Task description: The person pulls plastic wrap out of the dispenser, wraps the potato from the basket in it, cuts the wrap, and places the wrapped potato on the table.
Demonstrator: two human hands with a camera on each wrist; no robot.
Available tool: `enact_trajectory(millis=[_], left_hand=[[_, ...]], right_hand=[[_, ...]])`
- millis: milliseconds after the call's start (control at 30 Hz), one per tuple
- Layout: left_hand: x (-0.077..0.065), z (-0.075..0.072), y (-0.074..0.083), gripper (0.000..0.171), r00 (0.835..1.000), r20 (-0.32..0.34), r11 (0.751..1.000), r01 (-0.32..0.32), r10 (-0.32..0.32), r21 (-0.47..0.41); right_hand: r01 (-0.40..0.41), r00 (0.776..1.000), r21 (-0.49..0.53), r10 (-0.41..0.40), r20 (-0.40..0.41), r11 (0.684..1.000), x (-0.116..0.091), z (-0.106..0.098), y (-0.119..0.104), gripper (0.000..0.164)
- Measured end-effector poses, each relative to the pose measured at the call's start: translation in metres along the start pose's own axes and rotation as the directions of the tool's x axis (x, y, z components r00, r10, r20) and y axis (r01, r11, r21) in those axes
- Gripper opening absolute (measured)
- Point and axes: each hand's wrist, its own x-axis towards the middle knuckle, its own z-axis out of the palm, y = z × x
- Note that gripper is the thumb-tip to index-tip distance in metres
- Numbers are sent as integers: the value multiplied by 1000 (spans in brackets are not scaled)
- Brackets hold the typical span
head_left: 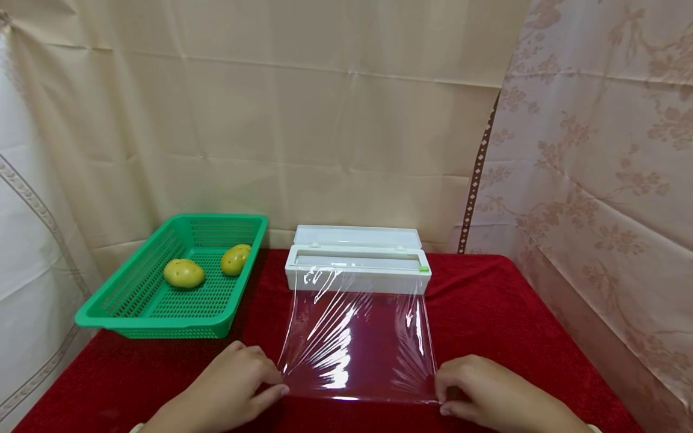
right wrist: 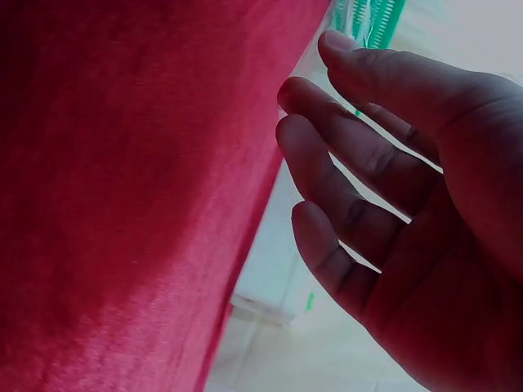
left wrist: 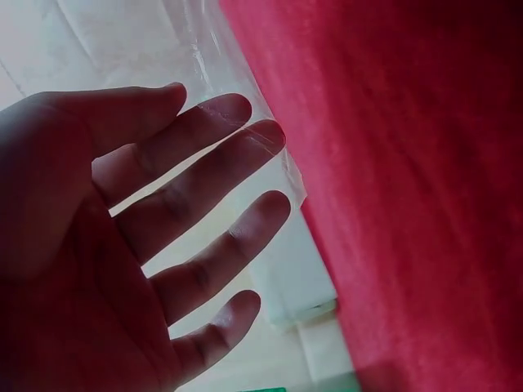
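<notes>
Clear film [head_left: 373, 352], corners indistinct at the fingers [head_left: 272, 394]

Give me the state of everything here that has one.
Plastic film: drawn out, taut, creased
Box: open, lid raised
Green slider: at box's right end
Potatoes: whole, unpeeled
Basket: upright, holding potatoes
Left hand: holding film's left corner
Right hand: holding film's right corner

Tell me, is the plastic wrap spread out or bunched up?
Spread out: the plastic wrap stretches as a wide sheet from the white box to the left hand and right hand.
</notes>
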Motion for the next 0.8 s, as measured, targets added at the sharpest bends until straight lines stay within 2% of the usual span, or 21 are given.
enact_trajectory(millis=[100,333,467,533,667,800], left_hand=[[3,8,-2,9,1000,-1,1000,-14,14,13],[8,16,-4,11,999,51,1000,-16,16,1],[10,17,-4,8,997,77,1000,1,0,-7],[10,17,-4,8,997,77,1000,1,-2,10],[11,18,-5,5,998,66,998,-3,-1,63],[13,20,-4,4,1000,15,994,-22,21,107]], right_hand=[[6,1000,-17,-6,-4,1000,2,4,4,16],[-68,997,-5,68,44,998,6,9,8,15],[-40,999,-14,41,28,999,5,12,10,13],[-22,1000,-28,23,17,999,5,14,11,12],[-49,998,-20,50,24,999,6,17,13,10],[-39,999,-41,40,20,998,6,18,13,13]])
